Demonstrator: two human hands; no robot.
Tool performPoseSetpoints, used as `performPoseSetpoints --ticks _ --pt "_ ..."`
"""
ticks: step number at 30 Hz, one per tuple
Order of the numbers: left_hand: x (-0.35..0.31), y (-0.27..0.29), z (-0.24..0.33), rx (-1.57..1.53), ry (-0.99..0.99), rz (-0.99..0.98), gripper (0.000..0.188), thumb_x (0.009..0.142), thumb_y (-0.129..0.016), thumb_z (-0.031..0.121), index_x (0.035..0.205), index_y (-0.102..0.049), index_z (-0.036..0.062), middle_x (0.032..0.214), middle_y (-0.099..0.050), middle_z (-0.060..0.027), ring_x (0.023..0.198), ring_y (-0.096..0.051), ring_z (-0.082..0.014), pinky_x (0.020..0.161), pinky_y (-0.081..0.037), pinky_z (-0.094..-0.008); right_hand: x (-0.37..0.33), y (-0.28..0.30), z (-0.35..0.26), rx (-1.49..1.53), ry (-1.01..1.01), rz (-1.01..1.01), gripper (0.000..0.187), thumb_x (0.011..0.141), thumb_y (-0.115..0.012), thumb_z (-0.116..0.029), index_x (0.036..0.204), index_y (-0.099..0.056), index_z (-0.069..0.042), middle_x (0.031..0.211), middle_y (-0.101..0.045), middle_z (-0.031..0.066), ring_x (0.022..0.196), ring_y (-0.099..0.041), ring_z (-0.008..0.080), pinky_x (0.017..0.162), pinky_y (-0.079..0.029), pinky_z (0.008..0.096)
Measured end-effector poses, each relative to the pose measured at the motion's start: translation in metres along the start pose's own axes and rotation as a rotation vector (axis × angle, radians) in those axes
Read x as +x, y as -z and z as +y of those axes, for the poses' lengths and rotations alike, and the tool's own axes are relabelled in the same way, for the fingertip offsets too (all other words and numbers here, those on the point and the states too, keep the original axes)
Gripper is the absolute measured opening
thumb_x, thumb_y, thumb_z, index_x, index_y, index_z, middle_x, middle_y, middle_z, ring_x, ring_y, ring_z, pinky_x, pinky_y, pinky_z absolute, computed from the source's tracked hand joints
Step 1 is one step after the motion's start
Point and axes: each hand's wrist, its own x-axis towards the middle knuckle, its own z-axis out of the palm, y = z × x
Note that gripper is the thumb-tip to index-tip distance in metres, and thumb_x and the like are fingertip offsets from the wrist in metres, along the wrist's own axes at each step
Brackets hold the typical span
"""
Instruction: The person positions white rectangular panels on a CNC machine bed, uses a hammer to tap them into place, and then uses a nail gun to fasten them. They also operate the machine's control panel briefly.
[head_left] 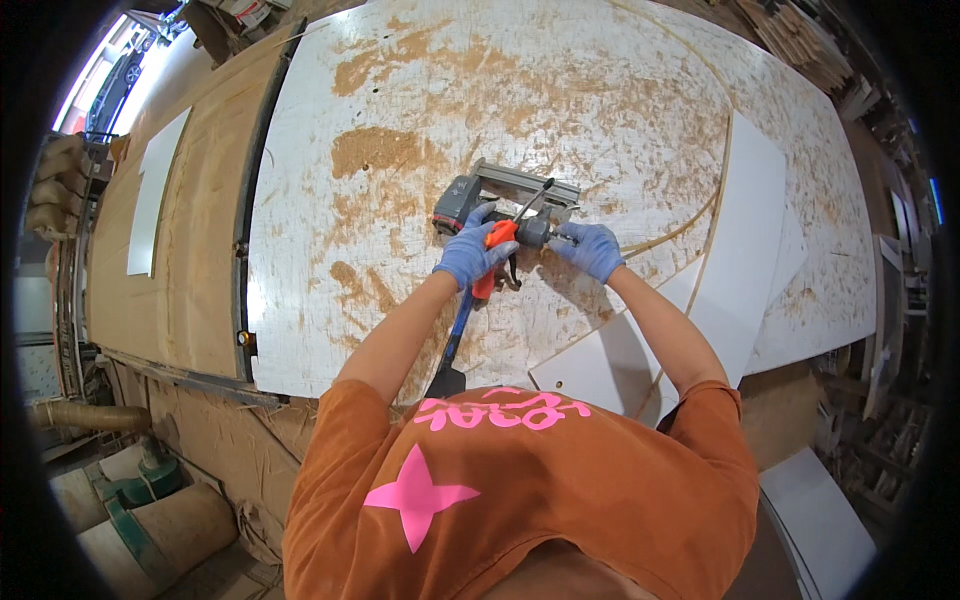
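A grey and black nail gun (456, 203) lies on the white worktable, its long metal magazine (530, 184) on the far side. My left hand (468, 252), in a blue glove, is closed around the gun's grip, with a red-handled tool (501, 234) against its fingers; that tool's kind is partly hidden. At the grip's right end, my right hand (594, 251), also gloved, pinches the metal air hose fitting (562, 237). A yellowish air hose (672, 236) runs off to the right from there. Below my left hand lies a blue and black long-handled tool (457, 335).
Sawdust patches cover the white worktable (310, 190). White panels (745, 215) overlap at the right, one near my right forearm. A brown board surface (205, 240) adjoins on the left, with a white strip (158, 190) on it. Cylindrical machinery (165, 530) stands at lower left.
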Motion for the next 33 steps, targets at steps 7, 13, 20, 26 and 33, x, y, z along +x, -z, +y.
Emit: performPoseSetpoints --ticks 7,13,20,26,33 --pt "-0.002 -0.008 -0.006 -0.04 -0.006 0.058 0.056 0.081 -0.074 0.04 0.122 -0.062 0.0047 0.145 -0.04 -0.0179 0.124 -0.051 -0.0329 0.103 -0.042 -0.0378 -0.002 -0.013 -0.002 -0.066 -0.038 0.029 0.046 0.082 -0.058 -0.057 0.097 -0.072 -0.016 0.081 -0.07 0.0115 0.079 -0.067 0.0316 0.08 -0.049 0.0426" --pt "-0.001 -0.002 -0.032 -0.65 0.169 0.235 0.07 0.083 -0.073 0.037 0.134 -0.046 -0.0023 0.136 -0.046 -0.0145 0.111 -0.057 -0.0257 0.097 -0.046 -0.0343 -0.04 0.003 0.059 0.24 -0.053 0.311 0.024 0.084 -0.066 -0.033 0.093 -0.071 -0.012 0.078 -0.07 0.0122 0.067 -0.066 0.026 0.065 -0.052 0.0355" --pt "0.002 0.018 -0.017 -0.181 0.255 0.258 0.076 0.081 -0.072 0.049 0.134 -0.047 -0.0005 0.13 -0.055 -0.0191 0.117 -0.057 -0.0286 0.097 -0.045 -0.0354 -0.045 0.034 -0.002 0.329 0.145 0.23 0.034 0.089 -0.064 -0.037 0.108 -0.069 -0.01 0.086 -0.071 0.0122 0.075 -0.068 0.0248 0.07 -0.053 0.0342" --pt "-0.047 0.052 0.003 -0.948 0.433 0.75 0.052 0.086 -0.068 0.048 0.116 -0.059 0.0071 0.088 -0.062 -0.0022 0.076 -0.057 -0.0127 0.069 -0.05 -0.0298 -0.046 0.005 -0.113 0.418 0.166 0.137 0.032 0.085 -0.068 -0.031 0.111 -0.063 -0.013 0.082 -0.068 0.0139 0.075 -0.068 0.0285 0.07 -0.053 0.0367" --pt "-0.121 0.096 0.023 -1.169 0.551 1.116 0.041 0.087 -0.067 0.05 0.1 -0.058 0.0121 0.081 -0.058 0.0003 0.068 -0.058 -0.0115 0.055 -0.05 -0.0287 -0.058 -0.024 -0.194 0.355 0.272 0.119 0.029 0.084 -0.068 -0.032 0.107 -0.063 -0.015 0.076 -0.068 0.0131 0.07 -0.068 0.0295 0.063 -0.052 0.0394"
